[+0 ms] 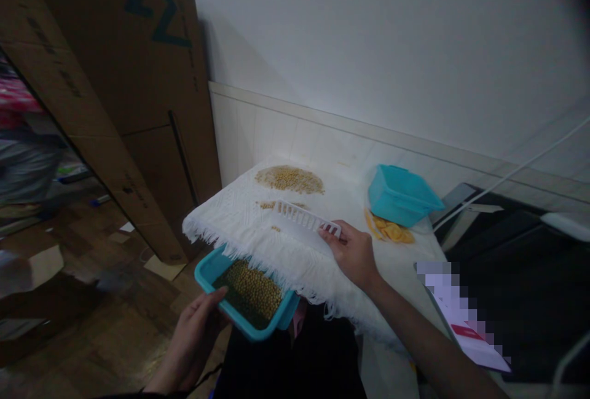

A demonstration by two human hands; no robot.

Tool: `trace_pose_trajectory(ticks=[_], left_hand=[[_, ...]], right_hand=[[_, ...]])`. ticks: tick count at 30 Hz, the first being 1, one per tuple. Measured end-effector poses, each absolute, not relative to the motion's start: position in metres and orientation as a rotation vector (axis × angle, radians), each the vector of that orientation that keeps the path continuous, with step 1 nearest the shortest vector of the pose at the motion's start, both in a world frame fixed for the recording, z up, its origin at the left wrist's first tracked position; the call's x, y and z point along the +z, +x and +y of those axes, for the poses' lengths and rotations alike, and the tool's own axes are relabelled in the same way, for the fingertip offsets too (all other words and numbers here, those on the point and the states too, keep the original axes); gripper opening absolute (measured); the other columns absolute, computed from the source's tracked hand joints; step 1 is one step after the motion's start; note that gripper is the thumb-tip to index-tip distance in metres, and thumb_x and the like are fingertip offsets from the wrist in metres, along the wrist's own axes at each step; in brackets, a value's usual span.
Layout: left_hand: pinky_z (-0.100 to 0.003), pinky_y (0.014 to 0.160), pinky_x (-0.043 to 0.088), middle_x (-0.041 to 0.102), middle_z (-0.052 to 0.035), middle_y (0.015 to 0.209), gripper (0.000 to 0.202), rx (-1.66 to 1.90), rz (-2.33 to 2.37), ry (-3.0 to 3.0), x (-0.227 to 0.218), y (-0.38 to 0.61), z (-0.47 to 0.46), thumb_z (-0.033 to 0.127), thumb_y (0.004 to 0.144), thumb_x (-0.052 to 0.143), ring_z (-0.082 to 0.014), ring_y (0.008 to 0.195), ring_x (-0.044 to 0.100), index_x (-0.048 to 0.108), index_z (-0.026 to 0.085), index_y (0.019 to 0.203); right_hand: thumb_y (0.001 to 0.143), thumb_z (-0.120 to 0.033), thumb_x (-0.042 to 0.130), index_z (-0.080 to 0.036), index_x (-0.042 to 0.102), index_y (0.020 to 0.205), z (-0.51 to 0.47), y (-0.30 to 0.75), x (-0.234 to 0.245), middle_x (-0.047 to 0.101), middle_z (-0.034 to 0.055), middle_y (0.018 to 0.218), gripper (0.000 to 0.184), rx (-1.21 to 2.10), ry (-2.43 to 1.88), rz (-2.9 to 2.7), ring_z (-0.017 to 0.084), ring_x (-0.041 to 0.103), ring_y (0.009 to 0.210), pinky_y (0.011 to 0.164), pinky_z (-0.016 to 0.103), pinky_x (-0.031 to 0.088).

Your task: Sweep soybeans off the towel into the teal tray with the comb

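Large teal marks and smaller print, too blurred to read, show on a carton (120,79) at left. The right hand (354,252), its arm reaching in from the lower right, pinches the right end of a white rack (299,219) over a fringed cloth (225,205); the rack's long axis runs leftward and slightly away, near loose beans (289,179). The left hand (200,315), thumb over the rim, grips a teal bin (247,327) holding more beans, below the cloth's edge.

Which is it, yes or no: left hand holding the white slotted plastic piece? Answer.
No, the right hand holds that piece; the left hand holds a turquoise plastic bin.
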State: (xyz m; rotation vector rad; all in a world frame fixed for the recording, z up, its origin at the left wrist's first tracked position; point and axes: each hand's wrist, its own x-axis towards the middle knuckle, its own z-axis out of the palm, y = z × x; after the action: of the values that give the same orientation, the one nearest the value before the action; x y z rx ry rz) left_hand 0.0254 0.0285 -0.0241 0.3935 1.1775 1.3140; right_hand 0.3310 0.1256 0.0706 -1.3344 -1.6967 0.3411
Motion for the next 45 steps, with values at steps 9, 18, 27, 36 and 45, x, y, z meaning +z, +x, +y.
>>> trace_pose_trajectory(ticks=[9,18,27,36,45], left_hand=[[-0.032,0.076,0.068,0.086,-0.0097,0.088,0.037,1.336,1.179,0.409,-0.03,0.021,0.029,0.047,0.07,0.104,-0.0236,0.078,0.079,0.088,0.016,0.081],[-0.033,0.073,0.068,0.085,-0.0113,0.084,0.04,1.329,1.18,0.426,-0.025,0.023,0.031,0.048,0.068,0.104,-0.0256,0.076,0.078,0.088,0.014,0.08],[-0.034,0.07,0.066,0.084,-0.0112,0.083,0.039,1.335,1.184,0.419,-0.03,0.021,0.03,0.047,0.069,0.103,-0.0243,0.073,0.076,0.086,0.014,0.079],[-0.035,0.074,0.068,0.088,-0.0135,0.09,0.034,1.334,1.219,0.409,-0.012,0.028,0.026,0.043,0.07,0.101,-0.0272,0.077,0.08,0.086,0.014,0.078],[-0.035,0.074,0.068,0.087,-0.0102,0.089,0.033,1.313,1.206,0.412,-0.026,0.023,0.029,0.047,0.072,0.1,-0.0247,0.074,0.078,0.085,0.018,0.078]], right_hand=[[0.096,-0.041,0.072,-0.021,0.082,0.086,0.092,0.323,0.07,0.078,0.0026,0.07,0.024,0.472,-1.21,-1.732,0.019,0.071,0.058,0.055,0.026,0.053],[0.094,-0.053,0.073,-0.022,0.08,0.089,0.125,0.341,0.069,0.082,0.0049,0.074,0.032,0.339,-1.341,-1.531,0.023,0.076,0.064,0.057,0.029,0.056],[0.095,-0.051,0.069,-0.021,0.078,0.09,0.153,0.346,0.059,0.082,0.0051,0.075,0.031,0.229,-1.426,-1.564,0.024,0.076,0.067,0.063,0.03,0.055],[0.094,-0.056,0.072,-0.021,0.08,0.092,0.148,0.357,0.068,0.084,0.007,0.079,0.037,0.232,-1.405,-1.519,0.025,0.078,0.07,0.059,0.03,0.054],[0.093,-0.06,0.072,-0.021,0.079,0.087,0.146,0.361,0.065,0.083,0.0061,0.074,0.04,0.277,-1.423,-1.532,0.024,0.076,0.064,0.057,0.03,0.053]])
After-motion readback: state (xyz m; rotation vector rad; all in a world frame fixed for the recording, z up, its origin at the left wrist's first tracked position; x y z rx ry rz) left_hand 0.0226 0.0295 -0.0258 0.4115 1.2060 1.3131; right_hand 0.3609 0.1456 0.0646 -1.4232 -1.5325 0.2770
